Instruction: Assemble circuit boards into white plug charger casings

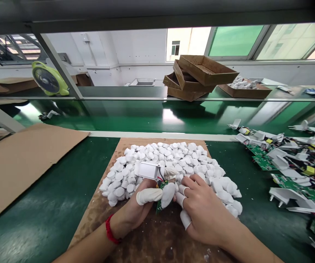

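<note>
My left hand [143,202] is closed on a green circuit board [159,210], its thumb in a white finger cot. Red and black wires join the board to a white plastic plug housing [148,170] above it. A white putty-like lump [168,195] lies against the board's face, beside my left thumb. My right hand [203,208] has white cots on several fingers, which are curled in at the right side of the board and lump. Its fingertips are partly hidden, so what they pinch cannot be made out. Around both hands spreads a pile of small white lumps [173,153].
The lumps lie on a stained cardboard sheet [91,226]. Several boards with white plug housings [291,164] crowd the right side. Another cardboard sheet [23,160] lies left. Behind are a green fan [49,78], stacked brown trays [201,73] and a tray of white pieces [245,93].
</note>
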### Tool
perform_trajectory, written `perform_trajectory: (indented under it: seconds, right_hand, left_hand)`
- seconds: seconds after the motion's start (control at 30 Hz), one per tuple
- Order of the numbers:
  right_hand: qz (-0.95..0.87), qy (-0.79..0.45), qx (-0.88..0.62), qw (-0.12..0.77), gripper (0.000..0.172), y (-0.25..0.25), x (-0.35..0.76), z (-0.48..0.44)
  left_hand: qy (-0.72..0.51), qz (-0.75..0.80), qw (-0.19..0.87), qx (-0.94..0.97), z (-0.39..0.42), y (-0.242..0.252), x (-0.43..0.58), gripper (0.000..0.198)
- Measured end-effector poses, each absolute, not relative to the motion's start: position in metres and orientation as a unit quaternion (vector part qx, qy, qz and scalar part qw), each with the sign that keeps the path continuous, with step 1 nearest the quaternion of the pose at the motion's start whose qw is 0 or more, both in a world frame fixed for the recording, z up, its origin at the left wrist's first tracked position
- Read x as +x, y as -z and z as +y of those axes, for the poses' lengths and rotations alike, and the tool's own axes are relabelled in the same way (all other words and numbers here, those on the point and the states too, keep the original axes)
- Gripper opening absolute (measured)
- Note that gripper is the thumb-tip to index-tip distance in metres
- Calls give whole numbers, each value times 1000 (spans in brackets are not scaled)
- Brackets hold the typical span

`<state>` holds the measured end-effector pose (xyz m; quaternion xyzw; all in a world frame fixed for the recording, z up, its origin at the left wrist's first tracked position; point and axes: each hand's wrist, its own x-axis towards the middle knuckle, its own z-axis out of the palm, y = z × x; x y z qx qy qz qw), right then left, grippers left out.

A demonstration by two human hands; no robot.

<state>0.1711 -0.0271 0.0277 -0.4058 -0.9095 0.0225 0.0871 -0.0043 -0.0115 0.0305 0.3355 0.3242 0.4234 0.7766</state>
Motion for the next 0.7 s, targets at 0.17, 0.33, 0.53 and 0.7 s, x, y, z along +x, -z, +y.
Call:
perform_trajectory:
  seconds: [0.17,0.33,0.53,0.7]
  right_hand:
    - [-913,-61,-400,49,18,-31,173,-28]
    - [-919,-43,-390,48,22,-29,177,-26]
    - [-934,19,-355,46,23,-24,178,-21]
    - [-931,49,-352,83,23,-18,176,-20]
  left_hand:
    - [-431,305,772,353,-11,-33,-3,13]
    - [-413,282,771,394,-11,-37,-3,16]
    - [-411,249,788,385,-12,-41,-2,13]
    - [-405,249,791,386,-11,-41,0,17]
